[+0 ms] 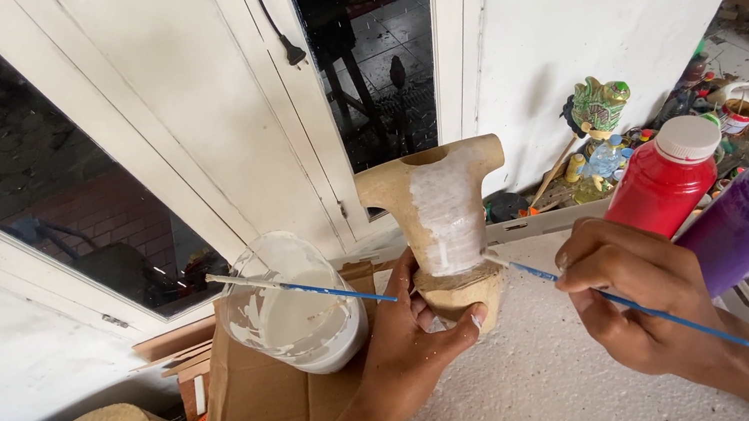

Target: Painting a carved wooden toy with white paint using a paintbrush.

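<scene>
Cardboard (255, 403): cup (294, 305) holds white paint; left hand (406, 337) fingers grip torso (442, 219), right hand (636, 288) brush (612, 297).

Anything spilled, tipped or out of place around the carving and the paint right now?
No spill shows. The clear cup of white paint looks tilted on the cardboard, with a second brush lying loose across its rim. The left hand steadies the wooden torso; the right hand holds the blue brush.
</scene>
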